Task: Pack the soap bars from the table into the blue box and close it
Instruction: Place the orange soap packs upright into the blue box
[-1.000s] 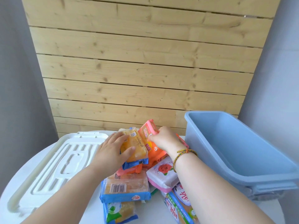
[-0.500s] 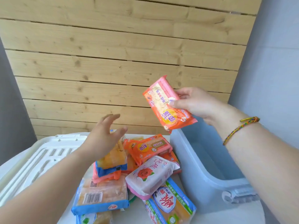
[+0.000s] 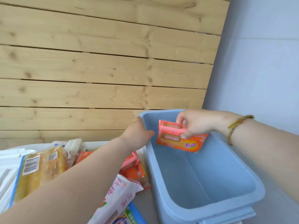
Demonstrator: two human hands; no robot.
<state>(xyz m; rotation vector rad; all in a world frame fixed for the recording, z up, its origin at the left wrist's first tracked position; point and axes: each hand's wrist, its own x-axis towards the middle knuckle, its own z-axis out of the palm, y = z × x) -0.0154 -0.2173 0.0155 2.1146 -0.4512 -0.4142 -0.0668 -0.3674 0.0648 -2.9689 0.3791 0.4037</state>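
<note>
The blue box stands open at the right with nothing on its floor. My right hand pinches an orange-and-pink wrapped soap bar by its top edge and holds it inside the box, near the far end, above the floor. My left hand grips the box's far left rim. On the table to the left lies a heap of wrapped soap bars: a yellow one with a barcode, orange ones and a white one with red print.
The white ribbed lid lies at the far left edge of the table, partly under the heap. A wooden plank wall rises behind the table. A pale wall stands close on the right of the box.
My right hand has lowered the orange soap bar from above the table into the box. My left hand has left the heap and taken hold of the box's rim.
</note>
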